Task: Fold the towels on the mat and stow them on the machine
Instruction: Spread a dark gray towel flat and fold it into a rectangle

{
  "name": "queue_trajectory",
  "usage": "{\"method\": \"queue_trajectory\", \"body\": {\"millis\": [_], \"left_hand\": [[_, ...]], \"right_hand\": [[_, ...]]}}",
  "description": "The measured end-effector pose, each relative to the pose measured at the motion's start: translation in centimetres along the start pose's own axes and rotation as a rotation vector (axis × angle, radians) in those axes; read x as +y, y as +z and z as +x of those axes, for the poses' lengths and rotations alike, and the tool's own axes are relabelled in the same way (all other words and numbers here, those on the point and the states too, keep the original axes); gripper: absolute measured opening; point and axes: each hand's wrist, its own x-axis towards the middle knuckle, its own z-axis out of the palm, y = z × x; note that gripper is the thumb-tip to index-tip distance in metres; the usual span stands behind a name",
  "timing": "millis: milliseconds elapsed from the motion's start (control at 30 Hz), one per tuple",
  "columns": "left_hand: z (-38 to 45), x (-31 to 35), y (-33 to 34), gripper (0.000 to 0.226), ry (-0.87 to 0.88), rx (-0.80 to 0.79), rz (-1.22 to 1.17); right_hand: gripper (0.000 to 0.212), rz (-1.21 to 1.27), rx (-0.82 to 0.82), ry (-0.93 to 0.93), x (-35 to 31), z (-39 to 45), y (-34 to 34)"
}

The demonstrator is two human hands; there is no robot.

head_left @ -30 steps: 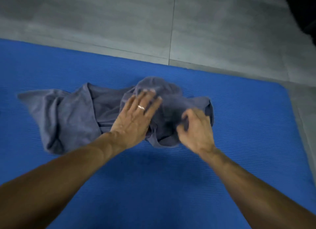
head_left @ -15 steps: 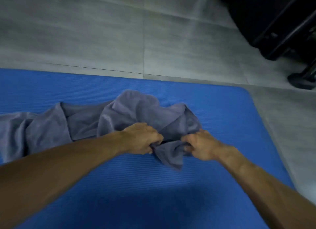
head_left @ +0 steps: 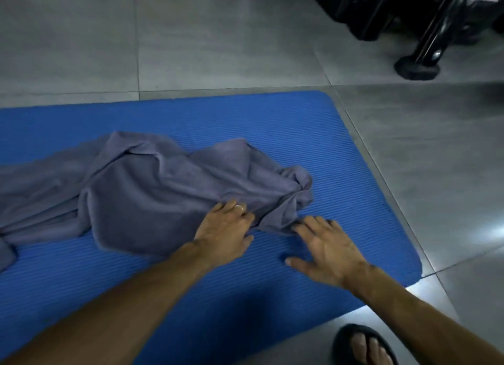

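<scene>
A crumpled grey-purple towel lies across the blue ribbed mat, running off the left edge of view. My left hand, with a ring on it, rests on the towel's near edge, fingers curled into the cloth. My right hand lies flat on the mat with fingers spread, its fingertips touching the towel's near right corner. The black machine stands on the floor at the top right, beyond the mat.
Grey floor tiles surround the mat. The mat's rounded right end is near my right wrist. My foot in a black sandal stands on the floor at the bottom right.
The towel has been spread wider and flatter across the mat. Both hands have let go of the bunched cloth; my right hand has opened flat onto the mat.
</scene>
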Motion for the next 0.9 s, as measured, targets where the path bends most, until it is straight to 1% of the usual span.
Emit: {"method": "queue_trajectory", "body": {"millis": [33,67,133,167,200,267,333,367,400,433,467,500,533,567,600,633,700,733,767,800,833,900], "left_hand": [[0.1,0.3,0.2,0.036,-0.030,0.012,-0.001],[0.3,0.7,0.3,0.030,-0.068,0.037,-0.009],[0.8,1.3,0.5,0.023,-0.143,0.122,-0.080],[1.2,1.7,0.3,0.018,-0.175,0.141,-0.128],[1.6,2.4,-0.2,0.013,-0.198,0.144,-0.170],[2.7,4.2,-0.7,0.019,-0.205,0.146,-0.247],[4.1,6.9,-1.0,0.025,-0.153,0.199,-0.304],[4.8,8.5,-1.2,0.026,-0.131,0.219,-0.335],[5.5,10.2,-1.1,0.027,-0.110,0.234,-0.361],[6.1,11.7,-0.8,0.027,-0.095,0.219,-0.378],[6.5,13.2,-0.4,0.027,-0.074,0.170,-0.371],[6.7,14.4,0.1,0.028,-0.049,0.089,-0.332],[6.6,15.3,0.7,0.029,-0.013,0.011,-0.281],[6.5,15.8,1.1,0.030,0.017,-0.052,-0.242],[6.3,15.9,1.3,0.032,0.024,-0.053,-0.243],[6.3,15.5,1.2,0.033,0.001,-0.020,-0.271],[7.0,13.9,0.7,0.030,-0.072,0.159,-0.282],[7.7,12.7,0.3,0.027,-0.103,0.266,-0.228],[8.5,11.2,-0.2,0.023,-0.144,0.342,-0.162],[9.4,9.7,-0.7,0.023,-0.195,0.374,-0.101],[10.2,8.2,-1.1,0.030,-0.249,0.359,-0.041],[11.7,5.4,-2.1,0.044,-0.350,0.290,0.059]], "right_hand": [[0.061,0.008,-0.038,-0.004,-0.1,0.1,0.9],[0.057,0.018,-0.012,-0.008,0.0,0.6,1.7],[0.043,0.054,0.101,-0.053,-0.1,2.1,2.6],[0.038,0.062,0.148,-0.087,0.2,2.7,2.7],[0.039,0.063,0.184,-0.124,1.0,3.1,2.7],[0.038,0.061,0.227,-0.156,3.7,3.0,1.9],[0.026,0.014,0.281,-0.093,7.3,2.0,0.8],[0.023,-0.007,0.306,-0.049,9.1,1.1,0.6],[0.027,-0.017,0.304,-0.009,10.7,0.1,0.3],[0.032,-0.026,0.252,0.005,11.8,-1.1,-0.1],[0.035,-0.053,0.190,-0.008,12.4,-2.2,-0.1],[0.036,-0.096,0.098,-0.040,12.9,-3.1,0.2],[0.036,-0.101,-0.036,-0.077,13.2,-3.8,0.5],[0.034,-0.038,-0.156,-0.078,13.4,-4.1,0.6],[0.032,0.051,-0.222,-0.049,13.5,-3.9,0.5],[0.033,0.171,-0.184,0.002,13.5,-3.1,0.1],[0.031,0.384,0.052,0.121,13.7,-0.3,-0.4],[0.026,0.470,0.125,0.198,14.0,1.5,-0.6],[0.021,0.530,0.138,0.273,14.1,3.6,-1.1],[0.023,0.585,0.105,0.329,13.9,5.6,-1.4],[0.028,0.638,0.035,0.369,13.5,7.6,-1.5],[0.029,0.745,-0.058,0.369,12.3,10.9,-1.2]]}}
